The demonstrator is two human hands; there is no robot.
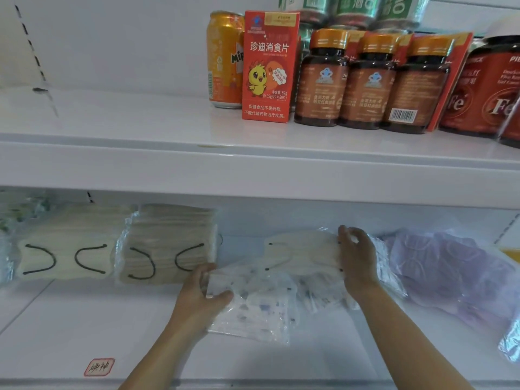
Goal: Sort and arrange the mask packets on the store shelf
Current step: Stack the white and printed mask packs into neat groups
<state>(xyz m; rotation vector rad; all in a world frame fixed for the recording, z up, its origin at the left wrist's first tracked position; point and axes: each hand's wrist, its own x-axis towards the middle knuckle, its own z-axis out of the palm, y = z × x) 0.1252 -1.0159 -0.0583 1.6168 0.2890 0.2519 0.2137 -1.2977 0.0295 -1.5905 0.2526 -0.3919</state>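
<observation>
Fingers (206, 273) of the left hand (201, 295) curl round the left edge of a patterned mask packet (253, 302), thumb on top and the others tucked beneath, so the hand grips it. That packet lies flat on the lower shelf (70, 319), its long axis running left to right with the near end tilted slightly toward the camera. Over on the right hand (356, 258), the fingers bend over the right end of a cream mask packet (301, 253), holding it at its edge; this packet sits just behind and partly on the patterned one, long axis also left to right. To the left stand two beige mask stacks (168, 246) in clear wrap, black ear loops facing outward. A purple mask packet (450, 271) lies to the right, near the right hand. On the upper shelf (112, 128) stand a red box (268, 66), an orange can (223, 60) and brown bottles (365, 80)
</observation>
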